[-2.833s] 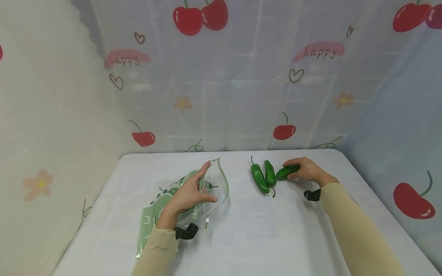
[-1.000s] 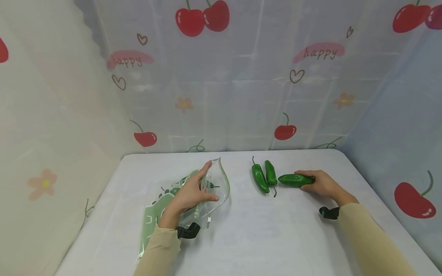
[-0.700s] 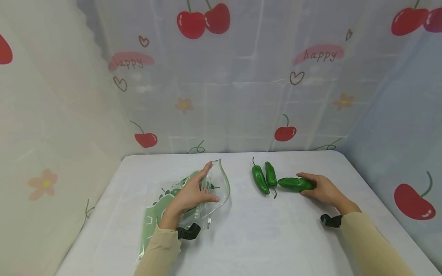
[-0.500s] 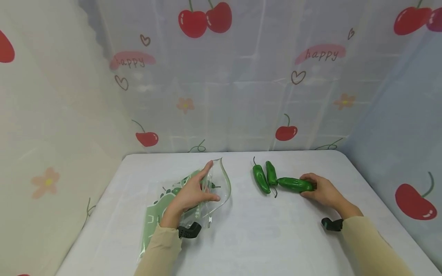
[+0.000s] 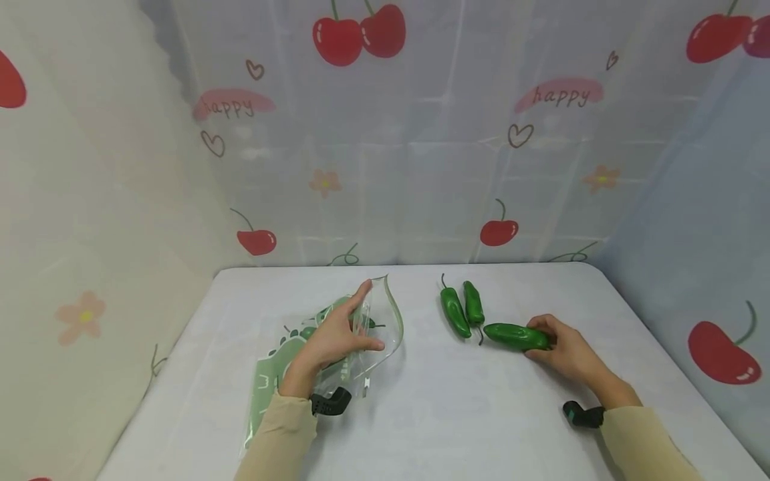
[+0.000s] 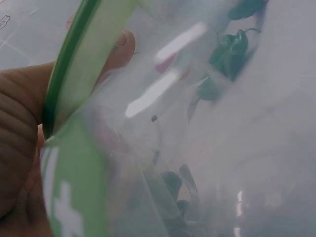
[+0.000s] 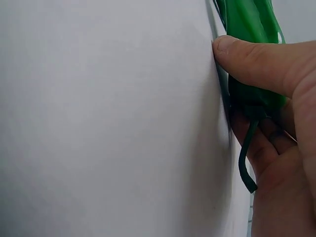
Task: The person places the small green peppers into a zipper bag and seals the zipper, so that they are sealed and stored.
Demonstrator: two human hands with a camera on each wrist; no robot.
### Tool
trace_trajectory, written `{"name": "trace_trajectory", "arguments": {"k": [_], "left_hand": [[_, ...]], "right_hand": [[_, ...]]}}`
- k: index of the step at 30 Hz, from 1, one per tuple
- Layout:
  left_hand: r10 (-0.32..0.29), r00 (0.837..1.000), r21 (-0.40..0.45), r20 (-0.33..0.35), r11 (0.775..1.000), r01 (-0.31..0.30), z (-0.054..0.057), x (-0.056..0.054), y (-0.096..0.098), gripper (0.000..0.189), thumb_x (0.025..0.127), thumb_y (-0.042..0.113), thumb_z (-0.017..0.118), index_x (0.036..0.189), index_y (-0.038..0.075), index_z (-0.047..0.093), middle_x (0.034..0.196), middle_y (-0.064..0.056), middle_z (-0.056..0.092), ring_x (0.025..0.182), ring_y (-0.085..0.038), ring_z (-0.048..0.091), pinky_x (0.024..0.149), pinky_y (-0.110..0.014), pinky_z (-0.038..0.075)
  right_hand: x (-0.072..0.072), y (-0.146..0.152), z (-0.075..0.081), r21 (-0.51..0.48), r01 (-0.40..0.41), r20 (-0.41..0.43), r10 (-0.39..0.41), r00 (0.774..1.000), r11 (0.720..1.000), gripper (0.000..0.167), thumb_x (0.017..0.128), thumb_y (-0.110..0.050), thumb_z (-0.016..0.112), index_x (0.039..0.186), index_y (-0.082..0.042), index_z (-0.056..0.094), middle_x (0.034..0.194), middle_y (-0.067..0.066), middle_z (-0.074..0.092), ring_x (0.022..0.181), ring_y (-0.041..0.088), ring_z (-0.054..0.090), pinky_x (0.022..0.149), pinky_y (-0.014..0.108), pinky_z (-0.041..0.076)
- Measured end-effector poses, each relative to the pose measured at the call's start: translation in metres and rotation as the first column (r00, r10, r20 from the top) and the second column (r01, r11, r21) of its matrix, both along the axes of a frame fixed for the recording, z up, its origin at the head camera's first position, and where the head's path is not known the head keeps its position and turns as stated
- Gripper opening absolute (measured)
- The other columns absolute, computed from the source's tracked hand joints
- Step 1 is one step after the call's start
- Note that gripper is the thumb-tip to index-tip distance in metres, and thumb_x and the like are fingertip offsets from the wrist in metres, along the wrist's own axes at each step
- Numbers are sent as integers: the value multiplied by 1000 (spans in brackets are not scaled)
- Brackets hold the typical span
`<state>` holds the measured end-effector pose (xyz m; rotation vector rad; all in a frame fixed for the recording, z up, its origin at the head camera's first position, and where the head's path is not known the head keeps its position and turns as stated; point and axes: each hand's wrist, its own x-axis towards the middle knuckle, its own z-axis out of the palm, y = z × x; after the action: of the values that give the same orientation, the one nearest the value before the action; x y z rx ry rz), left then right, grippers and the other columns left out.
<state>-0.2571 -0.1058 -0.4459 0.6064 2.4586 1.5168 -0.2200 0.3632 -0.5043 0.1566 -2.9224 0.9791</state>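
Note:
My left hand lies over a clear zip bag with a green print, thumb and index finger spread wide at its gaping mouth. In the left wrist view the thumb shows behind the bag's green zip strip; the other fingers are mostly hidden. Through the plastic, blurred green peppers can be made out. My right hand grips a green chili pepper near its stem end, low over the table. Its thin stem hangs beside the palm in the right wrist view.
Two more green chili peppers, one on the left and one on the right, lie close together just left of the gripped one. The white table ends at the back against a cherry-printed curtain, with more curtain on both sides.
My right hand has drawn its pepper to the right and towards me, away from the other two. The left hand and the bag have stayed nearly still.

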Motion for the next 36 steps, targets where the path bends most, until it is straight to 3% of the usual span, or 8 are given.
{"name": "trace_trajectory", "arguments": {"k": [18,26,36], "left_hand": [[16,1000,-25,-2,1000,-17,0,1,4,119,74,26,95,160,53,17,169,13,24,55,-14,41,61,-31,47],[4,1000,-25,2,1000,-4,0,0,4,118,74,27,95,158,56,16,167,12,26,57,-17,50,62,-34,50],[8,1000,-38,9,999,-8,2,2,5,120,72,34,96,160,52,17,168,13,24,59,-16,49,68,-36,50]], "right_hand": [[21,-27,5,-9,-42,-76,41,996,999,50,80,-9,88,123,-12,62,122,13,69,111,38,69,93,52,56],[18,-49,9,-69,-69,-71,64,995,995,50,82,-9,87,125,-11,63,125,13,67,115,37,68,96,52,56],[11,-64,0,-122,-78,-93,67,993,989,50,82,-8,87,125,-12,63,124,11,67,112,31,68,95,49,56]]}}
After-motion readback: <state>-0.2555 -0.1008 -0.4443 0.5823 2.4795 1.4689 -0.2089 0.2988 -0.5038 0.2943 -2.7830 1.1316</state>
